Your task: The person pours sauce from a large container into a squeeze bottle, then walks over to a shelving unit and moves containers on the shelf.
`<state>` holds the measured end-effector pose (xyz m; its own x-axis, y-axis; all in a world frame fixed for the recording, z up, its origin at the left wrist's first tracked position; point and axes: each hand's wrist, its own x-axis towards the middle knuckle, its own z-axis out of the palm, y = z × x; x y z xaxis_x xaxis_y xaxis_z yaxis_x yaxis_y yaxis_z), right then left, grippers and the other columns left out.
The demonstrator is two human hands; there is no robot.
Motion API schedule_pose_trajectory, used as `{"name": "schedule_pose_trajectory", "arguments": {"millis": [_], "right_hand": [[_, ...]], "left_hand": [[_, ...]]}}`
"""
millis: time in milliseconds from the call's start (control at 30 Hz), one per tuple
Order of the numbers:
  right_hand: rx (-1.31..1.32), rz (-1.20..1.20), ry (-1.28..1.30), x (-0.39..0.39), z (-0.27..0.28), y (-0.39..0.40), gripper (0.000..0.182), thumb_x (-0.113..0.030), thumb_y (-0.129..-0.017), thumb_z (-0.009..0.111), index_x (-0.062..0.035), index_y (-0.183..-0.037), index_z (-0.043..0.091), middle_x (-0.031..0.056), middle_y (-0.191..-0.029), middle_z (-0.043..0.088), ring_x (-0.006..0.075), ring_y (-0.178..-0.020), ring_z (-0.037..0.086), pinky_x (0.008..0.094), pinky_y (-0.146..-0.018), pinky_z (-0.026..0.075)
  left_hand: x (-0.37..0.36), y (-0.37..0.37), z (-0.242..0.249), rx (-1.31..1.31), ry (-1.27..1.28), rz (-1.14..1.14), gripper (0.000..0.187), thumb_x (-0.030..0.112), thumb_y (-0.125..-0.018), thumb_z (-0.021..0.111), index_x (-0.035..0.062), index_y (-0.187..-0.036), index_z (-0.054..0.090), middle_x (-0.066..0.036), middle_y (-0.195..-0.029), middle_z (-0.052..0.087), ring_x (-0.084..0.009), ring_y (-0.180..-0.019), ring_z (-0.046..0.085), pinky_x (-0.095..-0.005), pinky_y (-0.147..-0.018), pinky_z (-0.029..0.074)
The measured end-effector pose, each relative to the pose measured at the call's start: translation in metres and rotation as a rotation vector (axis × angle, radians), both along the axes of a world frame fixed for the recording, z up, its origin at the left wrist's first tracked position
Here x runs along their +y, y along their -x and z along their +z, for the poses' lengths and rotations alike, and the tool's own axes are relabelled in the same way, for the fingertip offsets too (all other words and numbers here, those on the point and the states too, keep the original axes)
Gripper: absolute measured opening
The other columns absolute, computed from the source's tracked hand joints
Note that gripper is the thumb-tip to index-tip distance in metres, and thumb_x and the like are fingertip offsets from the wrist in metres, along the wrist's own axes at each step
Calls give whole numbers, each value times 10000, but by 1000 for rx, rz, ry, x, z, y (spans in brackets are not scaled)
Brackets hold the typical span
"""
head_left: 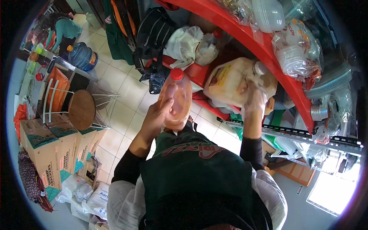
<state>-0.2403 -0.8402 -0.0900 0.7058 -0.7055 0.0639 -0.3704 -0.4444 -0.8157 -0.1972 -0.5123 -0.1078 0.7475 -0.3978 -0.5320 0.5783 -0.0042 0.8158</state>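
My left hand [160, 115] is wrapped round a clear plastic bottle [178, 96] with a red cap and pinkish-orange liquid inside. The bottle is held upright in front of my green apron [195, 172]. A thin clear plastic glove covers my right hand [254, 99], whose fingers close at the handle of a large plastic jug [226, 82]. Pale yellowish contents, a yellow label and a white cap show on the jug. It sits at the red shelf, and the fingers are partly blurred against it.
A red shelf edge [245, 28] curves overhead, with packs of plastic containers [293, 57] above it. A black backpack [155, 34] hangs ahead. To the left stand a round stool [81, 110], cracker cartons [42, 153] and a water jug [82, 56]. Another person [65, 32] bends at far left.
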Motion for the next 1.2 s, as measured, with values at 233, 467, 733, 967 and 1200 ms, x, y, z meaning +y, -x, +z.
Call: {"name": "schedule_pose_trajectory", "arguments": {"millis": [233, 467, 733, 967, 1200], "right_hand": [[-178, -160, -736, 56, 29, 82, 167, -101, -784, 624, 15, -900, 597, 79, -765, 589, 139, -566, 533, 250, -496, 455], [62, -196, -734, 84, 35, 116, 204, -154, -823, 637, 16, -912, 569, 25, -624, 538, 108, -466, 502, 229, -406, 423], [-29, -228, -646, 74, 22, 124, 249, -223, -830, 652, 0, -739, 588, 22, -589, 542, 83, -461, 506, 232, -418, 404], [-328, -190, -816, 68, 55, 100, 231, -191, -875, 559, 31, -933, 531, 48, -654, 527, 120, -532, 506, 238, -489, 412], [-336, -151, -867, 48, 50, 61, 216, -176, -877, 527, 29, -946, 527, 59, -664, 524, 141, -557, 517, 249, -504, 420]], "left_hand": [[-42, -34, 24, -125, 144, -168, 422, 350, -850, 608, 35, -1127, 555, 2, -791, 526, -92, -731, 481, -223, -661, 397], [-123, -67, 13, -228, 268, -346, 326, 318, -843, 615, 35, -1005, 621, 17, -758, 528, -73, -709, 474, -217, -663, 374], [-230, -74, -15, -285, 416, -284, 255, 322, -874, 565, 75, -938, 568, 18, -771, 517, -77, -681, 489, -235, -616, 405], [-319, -116, -81, -208, 571, -220, 310, 392, -861, 575, 86, -915, 577, 2, -779, 538, -102, -714, 539, -257, -620, 442], [-377, -150, -100, -296, 451, -316, 263, 321, -852, 587, 71, -936, 581, -47, -823, 584, -168, -773, 582, -301, -650, 462]]}}
